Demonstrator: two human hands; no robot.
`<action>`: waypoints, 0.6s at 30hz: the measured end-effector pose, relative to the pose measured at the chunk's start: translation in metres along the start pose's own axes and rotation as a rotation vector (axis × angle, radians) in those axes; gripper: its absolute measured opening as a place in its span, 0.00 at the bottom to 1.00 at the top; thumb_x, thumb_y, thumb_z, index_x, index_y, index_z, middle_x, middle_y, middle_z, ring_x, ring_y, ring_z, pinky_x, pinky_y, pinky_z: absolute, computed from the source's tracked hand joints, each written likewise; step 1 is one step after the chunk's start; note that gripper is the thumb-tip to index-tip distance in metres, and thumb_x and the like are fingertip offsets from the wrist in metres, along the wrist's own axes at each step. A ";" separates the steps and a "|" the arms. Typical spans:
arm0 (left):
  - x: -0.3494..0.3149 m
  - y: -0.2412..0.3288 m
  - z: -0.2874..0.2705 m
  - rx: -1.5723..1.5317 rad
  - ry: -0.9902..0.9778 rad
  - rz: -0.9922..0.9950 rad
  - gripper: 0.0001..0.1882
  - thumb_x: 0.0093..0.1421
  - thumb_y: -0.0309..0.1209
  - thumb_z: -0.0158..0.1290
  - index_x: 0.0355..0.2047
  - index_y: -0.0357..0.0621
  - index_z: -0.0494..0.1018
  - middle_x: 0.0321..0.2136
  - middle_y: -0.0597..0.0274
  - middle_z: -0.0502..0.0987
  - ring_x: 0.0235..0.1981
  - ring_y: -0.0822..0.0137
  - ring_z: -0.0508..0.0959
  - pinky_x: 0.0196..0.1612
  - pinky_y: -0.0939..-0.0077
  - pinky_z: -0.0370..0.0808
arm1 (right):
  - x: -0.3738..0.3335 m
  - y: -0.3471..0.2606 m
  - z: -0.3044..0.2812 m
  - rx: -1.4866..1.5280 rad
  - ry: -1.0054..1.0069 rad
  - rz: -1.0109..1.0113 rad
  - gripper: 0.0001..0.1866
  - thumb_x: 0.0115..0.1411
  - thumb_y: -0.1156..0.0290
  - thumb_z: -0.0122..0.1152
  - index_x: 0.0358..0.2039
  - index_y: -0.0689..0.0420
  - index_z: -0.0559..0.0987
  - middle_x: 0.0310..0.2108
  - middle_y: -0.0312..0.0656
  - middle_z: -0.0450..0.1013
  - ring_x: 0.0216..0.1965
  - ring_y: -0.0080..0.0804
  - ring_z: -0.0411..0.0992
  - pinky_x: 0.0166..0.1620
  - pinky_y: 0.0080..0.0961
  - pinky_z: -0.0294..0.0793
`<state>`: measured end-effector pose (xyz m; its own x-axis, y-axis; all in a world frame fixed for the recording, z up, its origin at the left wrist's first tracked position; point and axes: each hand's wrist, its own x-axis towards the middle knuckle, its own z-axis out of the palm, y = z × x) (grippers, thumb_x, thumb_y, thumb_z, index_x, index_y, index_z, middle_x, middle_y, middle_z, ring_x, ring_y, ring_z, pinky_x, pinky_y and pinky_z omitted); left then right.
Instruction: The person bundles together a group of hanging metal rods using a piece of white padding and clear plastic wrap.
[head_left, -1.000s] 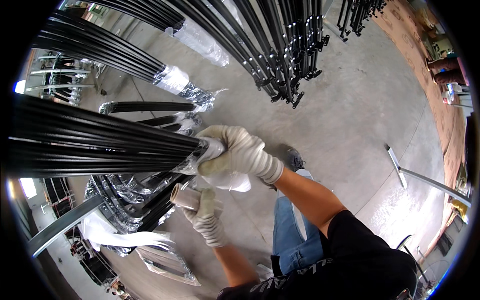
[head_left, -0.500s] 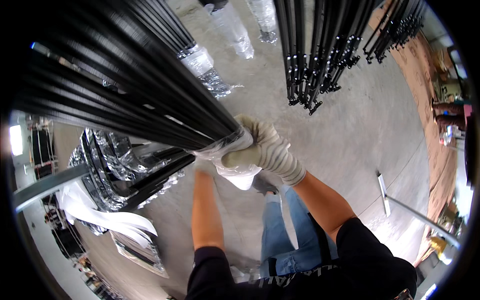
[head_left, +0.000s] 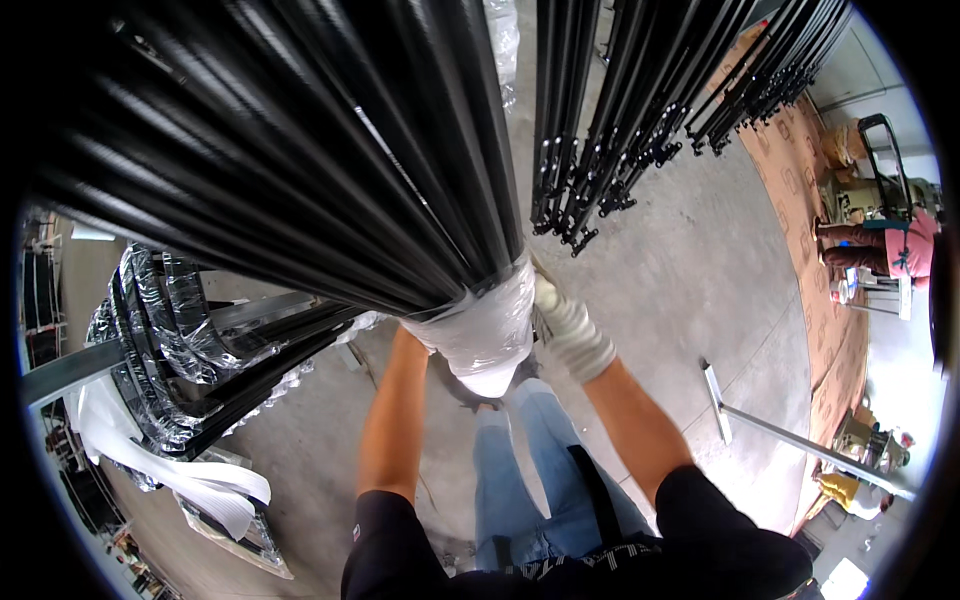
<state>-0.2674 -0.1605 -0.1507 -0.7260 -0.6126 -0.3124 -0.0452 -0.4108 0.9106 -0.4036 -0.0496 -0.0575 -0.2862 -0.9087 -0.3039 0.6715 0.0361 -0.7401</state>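
A large bundle of long black tubes [head_left: 400, 170] fans out toward the upper left. Its near end is wrapped in white and clear plastic film [head_left: 480, 330]. My right hand [head_left: 568, 325], in a pale grey-striped knit glove, is closed against the right side of the wrapped end, its fingertips hidden behind. On the opposite side, my left hand [head_left: 412, 338] grips the wrapped end too, though the film and tubes cover nearly all of its fingers. The bundle's tip hangs above my feet.
Several black tubes with bracketed ends [head_left: 600, 150] hang at upper right. At left, film-wrapped bent black tubes [head_left: 170, 340] rest by a metal bar [head_left: 75, 370] and white foam strips [head_left: 150, 440]. A metal stand [head_left: 800, 450], brown sheeting [head_left: 800, 220] and a person in pink [head_left: 912, 248] are at right.
The bundle has swung toward upright in the view, and its wrapped end has shifted right. My right hand has slid from over the film to its right side. The surroundings have shifted left.
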 end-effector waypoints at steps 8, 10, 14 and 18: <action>-0.033 -0.009 0.002 0.123 0.161 0.124 0.30 0.46 0.37 0.55 0.47 0.40 0.58 0.36 0.59 0.69 0.36 0.65 0.71 0.37 0.74 0.71 | 0.031 0.018 -0.010 -0.311 0.442 0.301 0.16 0.52 0.61 0.52 0.37 0.60 0.69 0.26 0.36 0.69 0.29 0.23 0.66 0.35 0.20 0.66; -0.050 -0.012 0.001 0.155 0.257 0.182 0.30 0.45 0.37 0.55 0.47 0.40 0.59 0.36 0.58 0.69 0.36 0.64 0.71 0.37 0.74 0.71 | 0.015 0.015 0.004 -0.370 0.473 0.286 0.16 0.50 0.58 0.57 0.29 0.60 0.72 0.24 0.33 0.69 0.27 0.20 0.64 0.32 0.20 0.66; -0.076 -0.011 0.001 0.225 0.329 0.228 0.29 0.45 0.36 0.55 0.46 0.40 0.60 0.37 0.58 0.69 0.37 0.63 0.72 0.38 0.73 0.71 | 0.008 0.018 0.014 -0.245 0.338 0.135 0.16 0.51 0.57 0.55 0.30 0.58 0.73 0.27 0.33 0.69 0.31 0.19 0.65 0.35 0.18 0.65; -0.071 -0.007 0.000 0.302 0.288 0.222 0.29 0.44 0.36 0.56 0.46 0.39 0.61 0.38 0.57 0.70 0.37 0.62 0.72 0.38 0.73 0.71 | 0.016 0.042 -0.007 0.125 0.115 0.160 0.17 0.48 0.65 0.57 0.38 0.56 0.69 0.33 0.35 0.69 0.34 0.21 0.67 0.37 0.19 0.68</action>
<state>-0.2157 -0.1142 -0.1348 -0.5231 -0.8431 -0.1244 -0.1386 -0.0599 0.9885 -0.3847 -0.0598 -0.0970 -0.2402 -0.8421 -0.4829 0.7921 0.1176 -0.5990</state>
